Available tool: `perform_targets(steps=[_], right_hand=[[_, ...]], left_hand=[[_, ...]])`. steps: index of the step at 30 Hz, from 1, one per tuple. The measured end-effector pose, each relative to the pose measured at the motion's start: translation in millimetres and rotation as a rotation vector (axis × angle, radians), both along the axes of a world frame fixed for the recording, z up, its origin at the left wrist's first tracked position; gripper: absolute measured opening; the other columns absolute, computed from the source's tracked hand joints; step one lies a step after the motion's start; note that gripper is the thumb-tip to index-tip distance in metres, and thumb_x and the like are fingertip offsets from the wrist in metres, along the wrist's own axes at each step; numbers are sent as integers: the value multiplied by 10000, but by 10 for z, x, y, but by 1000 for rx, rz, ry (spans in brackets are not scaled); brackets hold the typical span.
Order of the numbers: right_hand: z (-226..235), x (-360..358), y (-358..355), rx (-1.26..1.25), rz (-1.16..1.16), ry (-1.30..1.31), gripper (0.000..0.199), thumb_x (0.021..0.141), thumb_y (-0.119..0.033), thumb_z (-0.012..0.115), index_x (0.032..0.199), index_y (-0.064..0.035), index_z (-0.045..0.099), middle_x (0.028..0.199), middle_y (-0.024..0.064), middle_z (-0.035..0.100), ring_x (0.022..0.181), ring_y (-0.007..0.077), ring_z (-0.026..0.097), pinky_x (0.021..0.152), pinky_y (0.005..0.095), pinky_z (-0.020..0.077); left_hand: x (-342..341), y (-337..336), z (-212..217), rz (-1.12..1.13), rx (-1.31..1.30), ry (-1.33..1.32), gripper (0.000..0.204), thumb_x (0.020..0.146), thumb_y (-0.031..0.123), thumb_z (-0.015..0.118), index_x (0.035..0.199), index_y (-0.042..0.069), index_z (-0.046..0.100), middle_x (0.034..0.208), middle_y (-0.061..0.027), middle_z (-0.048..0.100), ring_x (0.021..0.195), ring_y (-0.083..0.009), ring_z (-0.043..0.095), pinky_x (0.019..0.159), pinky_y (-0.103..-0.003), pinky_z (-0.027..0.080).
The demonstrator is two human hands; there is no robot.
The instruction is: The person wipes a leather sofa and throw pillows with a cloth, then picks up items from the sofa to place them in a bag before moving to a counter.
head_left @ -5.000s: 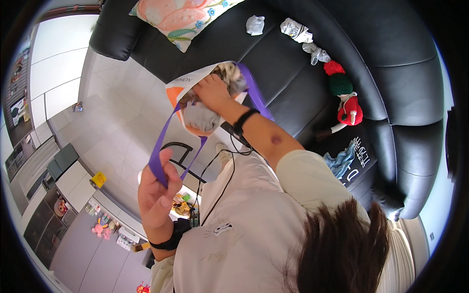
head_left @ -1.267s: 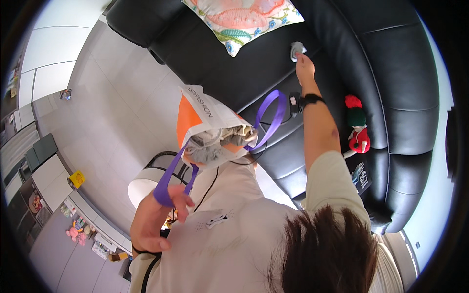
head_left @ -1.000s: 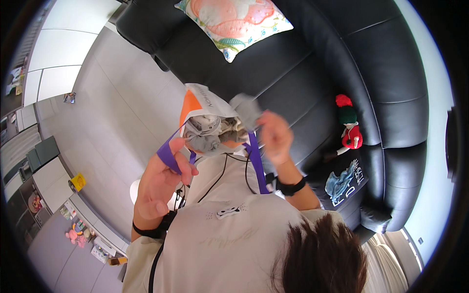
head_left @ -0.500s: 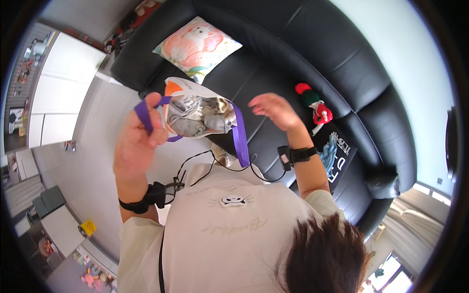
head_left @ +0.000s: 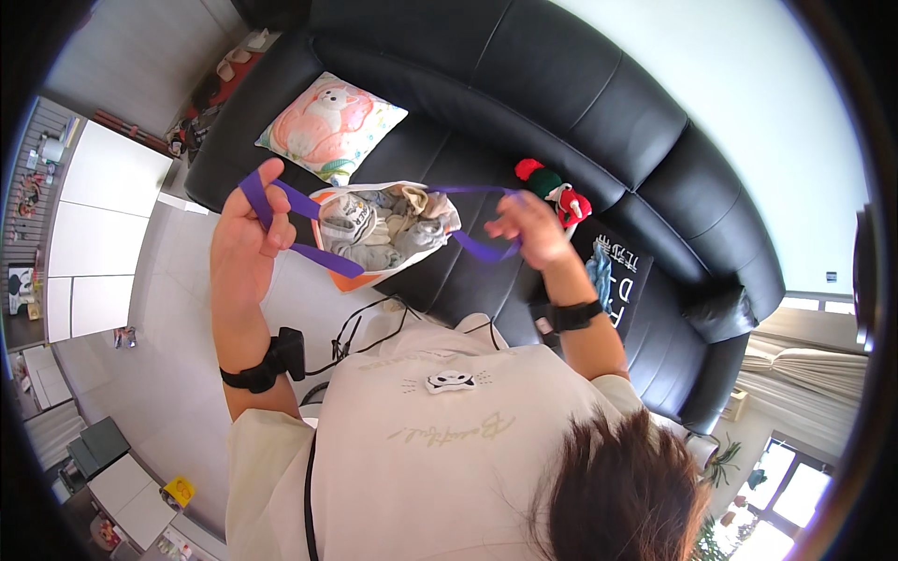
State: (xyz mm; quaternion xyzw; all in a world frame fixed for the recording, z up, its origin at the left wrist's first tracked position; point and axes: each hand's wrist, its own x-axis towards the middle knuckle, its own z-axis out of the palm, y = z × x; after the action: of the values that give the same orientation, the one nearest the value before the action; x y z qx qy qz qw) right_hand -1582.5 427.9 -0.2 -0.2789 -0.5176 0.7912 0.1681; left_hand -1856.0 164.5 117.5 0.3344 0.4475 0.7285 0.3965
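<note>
A white and orange tote bag (head_left: 369, 278) hangs between my hands, its mouth facing up. Grey and beige clothes (head_left: 383, 229) fill it. One purple strap (head_left: 305, 201) loops over the fingers of my left hand (head_left: 248, 224), which are closed round it. The other purple strap (head_left: 486, 251) runs across to my right hand (head_left: 533, 229), whose curled fingers hold its far end. Part of that grip is smeared by motion.
Behind the bag stretches a black leather sofa (head_left: 524, 103). On it lie a pink and white cushion (head_left: 327, 122), a red and green knitted doll (head_left: 564, 201) and a blue cloth (head_left: 600, 273). White cabinets (head_left: 103, 224) stand at the left; a black cable (head_left: 351, 337) dangles near my waist.
My right hand has taken hold of the purple strap that hung loose and drawn it out to the right. The bag's mouth is spread wider.
</note>
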Motion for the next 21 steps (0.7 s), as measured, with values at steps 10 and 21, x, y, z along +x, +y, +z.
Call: perform_targets(steps=[10,21], right_hand=[[455,-230,-136,161,379,2,313,891,-127,535,1159,29,492,913,41,585,805,104,545,743,252,452],[321,-348,-250,510,530,-203,375,849,-217,624,1141,-12,512,1010,69,555,903,152,528,781,259,425]], left_hand=[[377,168,-817,-105,-419,-164,362,932,174,458,1248,-4,469,985,-36,570,702,-92,465,638,-224,398],[909,1082,-976,-441,-410,-478,273,929,233,465,1070,3,506,1077,-92,558,1019,-162,523,892,-304,418]])
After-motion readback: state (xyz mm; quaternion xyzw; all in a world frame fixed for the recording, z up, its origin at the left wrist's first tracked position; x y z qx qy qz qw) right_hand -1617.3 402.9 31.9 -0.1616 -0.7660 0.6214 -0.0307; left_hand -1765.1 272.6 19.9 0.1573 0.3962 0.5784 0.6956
